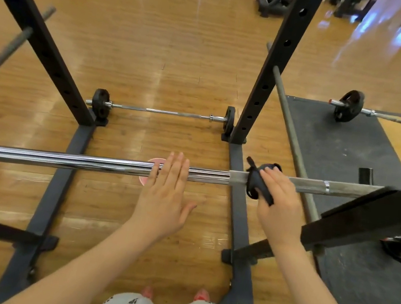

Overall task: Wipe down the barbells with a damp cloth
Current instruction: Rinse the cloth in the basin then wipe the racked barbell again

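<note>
Wooden gym floor [158, 42] runs under a black rack [265, 83], and across the rack, at about waist height to the person, lies the bar [64, 159], the landmark for everything else. At the bar's left reach, the shaft runs out of frame, so that end and any plate on it cannot be seen. Near the bar's middle, the left hand [164, 198] lies flat, fingers straight and relaxed over the chrome, grasping nothing; it seems to steady the bar. A pink disc [151, 170] shows behind those fingers, mostly hidden, and what it is cannot be told. Right of that, where chrome gives way to duller metal, the right hand [279, 209] presses a dark cloth [257, 183] onto the bar, fingers laid over the cloth and the thumb out of sight.

By the look of it, the wiping stroke is under way on the bar's right part. The next move likely calls for sliding the cloth along the shaft with steady pressure, while the left hand gets out of its path.

Beyond the bar, a second barbell [161, 111] rests on the floor at the rack's feet; far right of the bar, a third [350, 106] lies on a dark mat [336, 150], its shaft cut off. Whether the cloth is damp cannot be told.
</note>
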### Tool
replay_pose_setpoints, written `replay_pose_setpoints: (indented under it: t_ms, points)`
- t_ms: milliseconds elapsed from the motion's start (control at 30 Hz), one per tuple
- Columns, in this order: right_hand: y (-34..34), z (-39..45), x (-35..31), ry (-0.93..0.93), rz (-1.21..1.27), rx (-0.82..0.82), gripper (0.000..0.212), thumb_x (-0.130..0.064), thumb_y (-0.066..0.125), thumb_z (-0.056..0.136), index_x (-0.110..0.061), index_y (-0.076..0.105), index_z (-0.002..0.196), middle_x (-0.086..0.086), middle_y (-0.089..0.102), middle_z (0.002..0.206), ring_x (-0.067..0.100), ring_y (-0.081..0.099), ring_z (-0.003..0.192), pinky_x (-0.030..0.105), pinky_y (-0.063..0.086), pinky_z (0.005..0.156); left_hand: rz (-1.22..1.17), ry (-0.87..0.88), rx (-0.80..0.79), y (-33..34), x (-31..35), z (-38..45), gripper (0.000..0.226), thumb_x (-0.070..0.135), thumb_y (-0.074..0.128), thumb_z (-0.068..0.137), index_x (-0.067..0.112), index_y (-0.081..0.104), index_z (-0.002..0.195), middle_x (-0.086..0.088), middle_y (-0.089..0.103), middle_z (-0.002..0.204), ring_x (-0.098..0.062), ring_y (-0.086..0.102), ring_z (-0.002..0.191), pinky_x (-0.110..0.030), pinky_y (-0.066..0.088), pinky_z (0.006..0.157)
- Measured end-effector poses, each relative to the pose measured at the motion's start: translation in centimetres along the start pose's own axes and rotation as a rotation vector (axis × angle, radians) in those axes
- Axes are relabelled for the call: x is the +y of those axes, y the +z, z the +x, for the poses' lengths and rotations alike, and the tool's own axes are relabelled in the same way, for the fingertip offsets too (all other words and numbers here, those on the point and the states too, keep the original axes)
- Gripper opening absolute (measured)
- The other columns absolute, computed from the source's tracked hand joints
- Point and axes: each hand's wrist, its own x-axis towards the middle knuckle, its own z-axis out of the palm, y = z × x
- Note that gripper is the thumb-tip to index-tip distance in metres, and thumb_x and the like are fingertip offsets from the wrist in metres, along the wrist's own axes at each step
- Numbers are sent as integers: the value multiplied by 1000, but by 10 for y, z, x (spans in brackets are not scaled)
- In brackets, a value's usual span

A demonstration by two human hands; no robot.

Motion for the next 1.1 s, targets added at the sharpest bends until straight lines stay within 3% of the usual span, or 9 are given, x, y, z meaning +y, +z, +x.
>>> replay_pose_setpoints:
  t_ms: [167,333,400,533,667,767,867,967,1100]
  points:
    - [19,1,-33,81,1,26,49,6,73,74,2,60,122,17,62,121,34,53,121,47,38,105,-3,2,-20,-2,-1,0,78,53,30,88,-6,41,138,-21,42,145,-34,34,137,-45,21,108]
    - [68,5,-125,-295,68,-114,48,0,73,69,3,64,116,17,65,116,34,60,113,50,35,101,-1,-205,0,-7,-30,-21,74,45,32,87,-7,39,139,-25,41,144,-41,39,133,-46,16,109]
    - [74,9,-133,-350,81,-164,48,-1,71,68,3,64,115,17,65,116,34,60,112,49,36,100,45,-253,2,-7,-52,-35,75,46,33,87,-8,38,139,-25,40,145,-40,35,135,-47,14,109]
    - [49,3,-85,-122,53,-123,57,8,76,70,-1,60,124,14,62,123,31,54,120,43,36,105,97,-296,-18,-10,-88,-53,77,46,37,84,-10,41,137,-27,42,143,-40,36,134,-49,16,109]
    - [62,2,-110,-73,22,-80,53,9,77,68,4,62,119,18,65,116,36,58,114,53,43,99,115,-300,-32,-7,-101,-58,85,41,70,77,-6,39,140,-24,40,145,-40,38,135,-48,17,109]
    - [99,7,-167,-329,50,-153,57,3,83,61,5,64,114,19,66,112,36,62,108,54,45,96,108,-314,-21,-10,-100,-57,80,48,51,85,-6,35,141,-23,38,147,-38,38,135,-45,15,109]
    - [110,12,-189,-411,90,-175,52,2,81,62,4,66,112,18,67,110,35,64,105,49,45,95,89,-301,-35,-14,-100,-57,73,49,32,92,0,19,144,-20,25,153,-34,27,142,-42,7,114]
    - [90,9,-154,-325,85,-171,49,4,74,69,3,64,116,17,65,116,34,60,112,45,41,101,92,-288,-54,-12,-104,-58,75,44,45,86,-1,30,145,-19,29,152,-35,30,140,-43,8,112]
    - [50,0,-91,-54,21,-82,52,9,71,74,1,59,124,17,62,122,32,52,122,42,32,107,58,-277,-19,-10,-105,-59,76,41,49,80,-5,40,140,-22,38,147,-38,39,135,-47,16,108]
